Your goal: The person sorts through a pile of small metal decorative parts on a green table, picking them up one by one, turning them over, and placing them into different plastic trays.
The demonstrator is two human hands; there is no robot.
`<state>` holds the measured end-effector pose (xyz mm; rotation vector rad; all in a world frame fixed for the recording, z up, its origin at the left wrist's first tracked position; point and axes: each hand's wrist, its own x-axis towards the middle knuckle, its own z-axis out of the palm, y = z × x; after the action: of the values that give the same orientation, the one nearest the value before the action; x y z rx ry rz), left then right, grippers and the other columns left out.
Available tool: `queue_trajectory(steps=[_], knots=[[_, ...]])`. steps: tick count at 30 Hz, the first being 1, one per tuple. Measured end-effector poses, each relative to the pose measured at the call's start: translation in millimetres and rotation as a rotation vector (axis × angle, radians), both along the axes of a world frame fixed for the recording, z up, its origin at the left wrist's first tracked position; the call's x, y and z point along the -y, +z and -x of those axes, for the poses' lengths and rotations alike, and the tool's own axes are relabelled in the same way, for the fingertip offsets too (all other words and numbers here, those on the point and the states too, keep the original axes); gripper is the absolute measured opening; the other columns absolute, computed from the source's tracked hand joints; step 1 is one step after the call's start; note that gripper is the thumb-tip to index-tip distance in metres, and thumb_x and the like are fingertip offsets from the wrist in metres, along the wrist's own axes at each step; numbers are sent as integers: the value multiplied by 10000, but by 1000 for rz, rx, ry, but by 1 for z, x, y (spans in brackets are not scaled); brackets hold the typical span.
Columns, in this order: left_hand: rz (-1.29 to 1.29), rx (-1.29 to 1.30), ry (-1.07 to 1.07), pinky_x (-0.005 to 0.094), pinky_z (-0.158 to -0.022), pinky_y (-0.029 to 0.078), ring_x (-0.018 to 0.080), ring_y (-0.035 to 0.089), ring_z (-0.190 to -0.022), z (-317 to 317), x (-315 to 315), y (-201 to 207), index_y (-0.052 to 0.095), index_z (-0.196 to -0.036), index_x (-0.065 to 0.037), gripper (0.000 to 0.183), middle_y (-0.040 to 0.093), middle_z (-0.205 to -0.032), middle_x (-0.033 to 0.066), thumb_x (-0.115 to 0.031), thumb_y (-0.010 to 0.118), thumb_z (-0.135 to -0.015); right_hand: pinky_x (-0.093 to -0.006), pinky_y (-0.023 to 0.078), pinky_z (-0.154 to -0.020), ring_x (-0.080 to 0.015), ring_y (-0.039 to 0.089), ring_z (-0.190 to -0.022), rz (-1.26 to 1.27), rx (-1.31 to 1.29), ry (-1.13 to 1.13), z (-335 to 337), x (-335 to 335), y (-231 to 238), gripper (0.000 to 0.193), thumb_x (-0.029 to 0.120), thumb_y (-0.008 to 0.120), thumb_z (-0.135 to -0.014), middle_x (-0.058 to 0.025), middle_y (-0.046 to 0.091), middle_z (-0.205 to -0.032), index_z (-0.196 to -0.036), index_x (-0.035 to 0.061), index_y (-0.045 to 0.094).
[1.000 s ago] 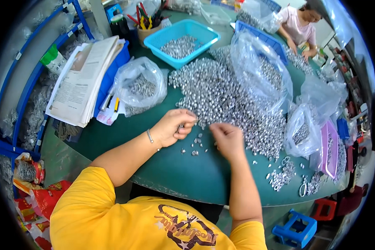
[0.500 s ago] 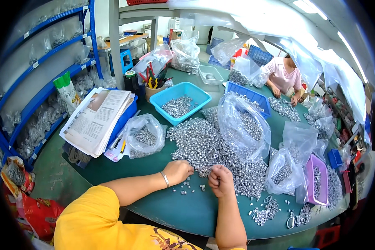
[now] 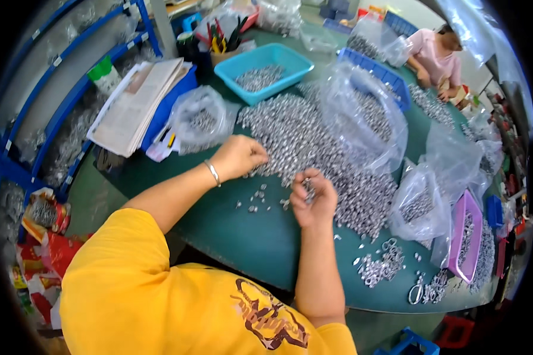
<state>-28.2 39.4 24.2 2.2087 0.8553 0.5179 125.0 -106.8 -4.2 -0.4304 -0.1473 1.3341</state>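
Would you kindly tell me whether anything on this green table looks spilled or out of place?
Nothing looks damaged, but a few small silvery pieces lie scattered apart from the near edge of the large heap, like strays, though they may be set aside.

Head-worn fisheye cam, L of pair; looks down & fwd over nearby tbl point(image 3: 254, 239).

Blue shelving point(image 3: 71, 96) stands left of stacked papers point(image 3: 135, 106) and a tool pot point(image 3: 221, 57).
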Motion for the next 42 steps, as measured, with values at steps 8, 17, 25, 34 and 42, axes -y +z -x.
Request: queue_trajectory(steps=[8,17,25,34,42], knots=[[-413,-104,-211,371,-670,478,271,599,-748,-4,13,-29,678,-772,-78,104,623,-746,87,-174,656,-738,-208,217,-331,-85,330,-391,137,256,-142,-1,5,10,211,201,517,-871,0,400,-553,-772,16,535],[600,246,-55,245,-460,414,151,548,-606,4,14,-24,640,-834,-40,114,560,-658,24,-129,622,-765,-329,471,-569,-206,602,-597,429,1654,-322,28,2,2,150,156,590,-824,-92,617,-651,-785,25,653],[1176,302,-58,194,-426,346,70,444,-518,32,1,-23,595,-764,-28,65,493,-610,0,-81,631,-774,-407,489,-611,-304,613,-693,552,2203,-410,38,-26,-17,132,197,590,-801,-106,629,-774,-810,81,653],[-39,-26,-321,296,-612,474,208,593,-650,34,20,-33,685,-777,-44,113,619,-704,86,-113,719,-694,-274,470,-566,-152,567,-568,561,1291,-234,19,-16,-13,159,116,590,-797,-74,633,-770,-849,-21,649],[1498,603,-179,171,-377,251,45,392,-501,40,0,-25,558,-830,-16,69,460,-599,2,-9,592,-770,-281,482,-598,-172,609,-601,501,1628,154,37,0,15,161,148,684,-741,-101,654,-690,-821,8,679]])
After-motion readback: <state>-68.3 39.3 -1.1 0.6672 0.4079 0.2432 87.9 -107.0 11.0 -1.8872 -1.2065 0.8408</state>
